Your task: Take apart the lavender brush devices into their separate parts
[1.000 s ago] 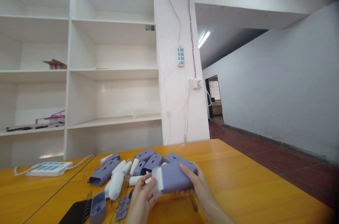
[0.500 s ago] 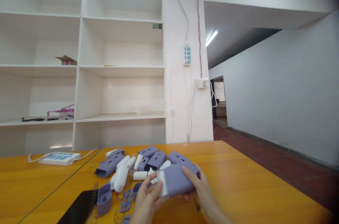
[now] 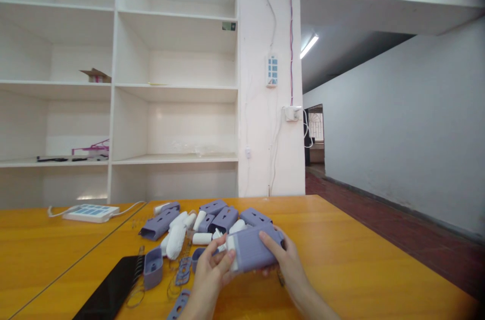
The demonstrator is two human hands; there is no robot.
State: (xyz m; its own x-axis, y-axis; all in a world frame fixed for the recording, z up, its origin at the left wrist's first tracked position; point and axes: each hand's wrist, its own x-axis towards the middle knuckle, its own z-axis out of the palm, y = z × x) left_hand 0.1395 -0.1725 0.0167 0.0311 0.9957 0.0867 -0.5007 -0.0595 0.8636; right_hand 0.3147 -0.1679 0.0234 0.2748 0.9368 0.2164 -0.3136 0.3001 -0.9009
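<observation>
A purple plastic housing (image 3: 252,248) is held above the table, tilted slightly. My right hand (image 3: 288,262) wraps its right end, thumb on top and fingers underneath. At the housing's left end, a white piece (image 3: 231,247) sticks out a little. My left hand (image 3: 212,267) pinches this white piece between thumb and fingers; how far it reaches inside is hidden. Behind my hands lie several similar purple housings (image 3: 224,219) and white rolls (image 3: 202,238). Left of my left hand are a flat purple part with holes (image 3: 183,270) and an open purple cup-like part (image 3: 153,268).
A black flat panel (image 3: 111,289) with coiled springs along its edge lies at the front left. Farther back on the wooden table (image 3: 359,269) is a white power strip (image 3: 92,212). White shelving (image 3: 174,159) and a pillar (image 3: 257,173) stand behind the table.
Less of the white piece shows outside the housing now; it has slid further in. Both hands keep their grip. The camera view has tipped down slightly.
</observation>
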